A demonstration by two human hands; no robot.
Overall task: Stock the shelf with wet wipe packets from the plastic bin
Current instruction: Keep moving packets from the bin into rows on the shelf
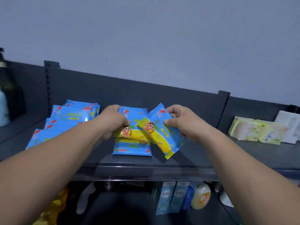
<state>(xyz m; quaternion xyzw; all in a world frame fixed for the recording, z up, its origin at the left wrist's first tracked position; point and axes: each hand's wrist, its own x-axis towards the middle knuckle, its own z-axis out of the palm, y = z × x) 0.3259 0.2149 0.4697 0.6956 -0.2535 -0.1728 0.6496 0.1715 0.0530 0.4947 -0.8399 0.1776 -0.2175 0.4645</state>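
Observation:
On the dark shelf (186,153) lies a middle stack of blue and yellow wet wipe packets (132,147). My left hand (112,120) grips the left side of the top packets of that stack. My right hand (180,120) pinches a single tilted wet wipe packet (164,137), held just above and to the right of the stack. A row of overlapping blue packets (68,117) lies further left on the shelf. The plastic bin is not in view.
Pale yellow-green packs (254,130) and white boxes (290,122) sit at the shelf's right. Dark bottles (6,88) stand at the far left. Below the shelf lip are blue cartons (172,197) and a round yellow bottle (201,197). Shelf uprights (223,108) rise behind.

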